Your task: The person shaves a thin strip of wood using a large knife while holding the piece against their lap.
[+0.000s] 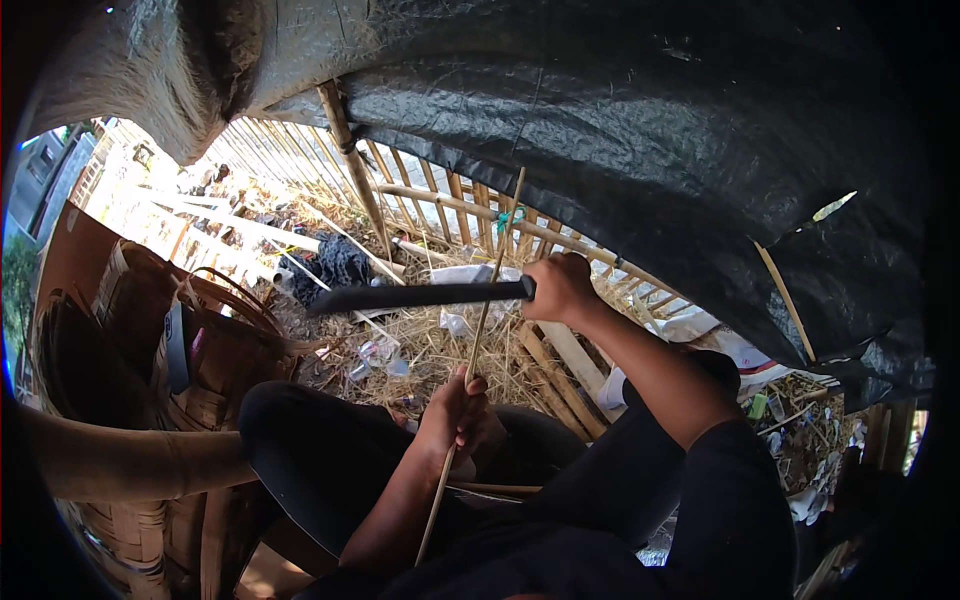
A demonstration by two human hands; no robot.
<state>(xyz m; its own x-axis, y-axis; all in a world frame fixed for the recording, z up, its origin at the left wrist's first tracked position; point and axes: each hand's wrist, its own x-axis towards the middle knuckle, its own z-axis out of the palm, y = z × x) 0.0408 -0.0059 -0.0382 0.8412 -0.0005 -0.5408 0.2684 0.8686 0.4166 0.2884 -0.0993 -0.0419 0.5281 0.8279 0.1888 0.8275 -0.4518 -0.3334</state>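
Note:
My left hand (457,412) is closed round a long thin bamboo strip (486,311). The strip runs from my lap upward, past the blade, toward the bamboo fence. In my right hand (562,288) is the handle of a machete (420,295), its dark broad blade reaching out to the left. The blade crosses the strip above my left hand; whether the two touch, I cannot tell. Both forearms reach over my crossed legs, which are in dark trousers (330,450).
Woven baskets (225,350) stand at the left beside a thick bamboo pole (140,455). Black sheeting (640,110) hangs overhead at the right. Ahead are a bamboo fence (440,196) and ground strewn with straw (430,350), plastic scraps and bamboo pieces (560,375).

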